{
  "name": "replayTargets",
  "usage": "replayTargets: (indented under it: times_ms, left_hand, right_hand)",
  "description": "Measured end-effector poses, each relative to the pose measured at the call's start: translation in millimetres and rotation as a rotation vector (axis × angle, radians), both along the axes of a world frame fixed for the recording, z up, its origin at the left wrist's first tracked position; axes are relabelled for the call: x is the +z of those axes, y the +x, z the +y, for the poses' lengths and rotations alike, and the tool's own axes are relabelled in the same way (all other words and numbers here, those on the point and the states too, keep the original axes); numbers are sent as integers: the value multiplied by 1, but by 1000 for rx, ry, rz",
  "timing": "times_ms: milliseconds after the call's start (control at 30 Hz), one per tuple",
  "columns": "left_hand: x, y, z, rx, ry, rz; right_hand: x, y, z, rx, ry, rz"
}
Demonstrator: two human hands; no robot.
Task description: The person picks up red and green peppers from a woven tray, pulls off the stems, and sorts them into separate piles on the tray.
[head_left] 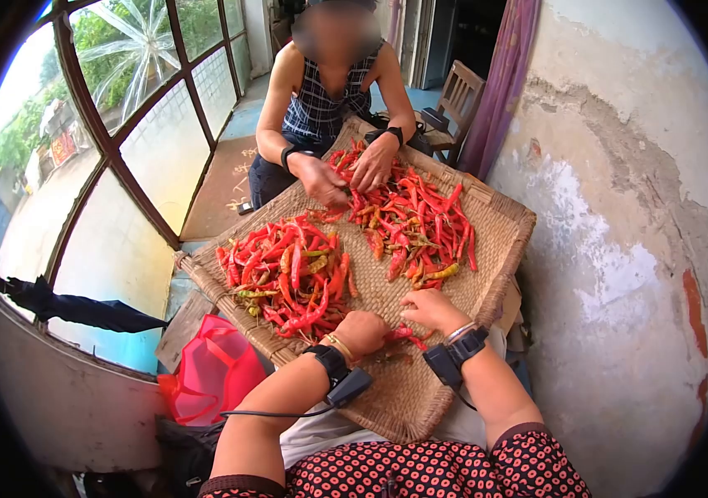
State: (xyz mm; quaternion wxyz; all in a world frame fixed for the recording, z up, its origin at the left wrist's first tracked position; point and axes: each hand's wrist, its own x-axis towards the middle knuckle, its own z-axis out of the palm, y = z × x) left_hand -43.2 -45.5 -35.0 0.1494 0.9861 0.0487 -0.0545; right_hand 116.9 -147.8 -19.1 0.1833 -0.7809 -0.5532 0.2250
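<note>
Small red peppers (403,334) lie between the two hands, near the tray's close edge, probably kept there for easy reach. Left hand (362,334) curled tight, knuckles up, right by them; can't tell if a pepper is inside. Right hand (437,311) just across, fingers bent loosely inward; contact and grasp unclear. Wrists angle toward each other, so both hands share one working spot.

Bigger pepper heap (287,274) beyond and left of left hand, nearly against it. Second heap (437,220) ahead of right hand, toward the other person. Mostly red, some yellow-green mixed in. Woven tray (387,394) under all of it, spanning the two people, likely so both can reach; raised rim should stop peppers rolling off.

Other person (329,108) opposite, both hands down at the far heap's edge, fingers among peppers, exact grip unclear. Pink bag (213,369) low, left of left hand, outside tray. Dark folded umbrella (88,309) farther left, by the windows. Wooden chair (457,100) far ahead of right hand; worn wall (611,249) off to its right.
</note>
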Motion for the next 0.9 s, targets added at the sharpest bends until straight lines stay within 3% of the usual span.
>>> replayTargets:
  times_ms: [267, 367, 467, 500, 567, 633, 733, 800, 867, 900]
  left_hand:
    - [-10, -8, 7, 56, -63, -56]
    - [6, -10, 15, 165, -248, -139]
    - [0, -9, 24, 277, -586, -402]
    - [1, -9, 24, 277, -586, -402]
    - [5, -8, 25, 476, -980, -277]
    - [16, -10, 26, 490, -1020, -232]
    - [9, -9, 29, 489, -1126, -203]
    - [3, -9, 28, 478, -1205, -208]
    - [-6, -7, 29, 457, -1207, -222]
    - [14, -10, 23, 491, -1178, -229]
  right_hand:
    - [-5, 0, 0, 74, -110, -50]
    - [2, -3, 2, 68, -92, 52]
    - [-6, 0, 5, 44, -38, 255]
    - [-7, 0, 6, 35, 15, 368]
    - [-10, -2, 5, 1, 89, 417]
    - [-7, -3, 5, -31, 163, 466]
    - [3, -3, 3, 95, 170, 445]
    - [9, -5, 2, 116, -113, 537]
    - [20, -9, 1, 118, -163, 576]
    - [21, -10, 1, 121, -203, 607]
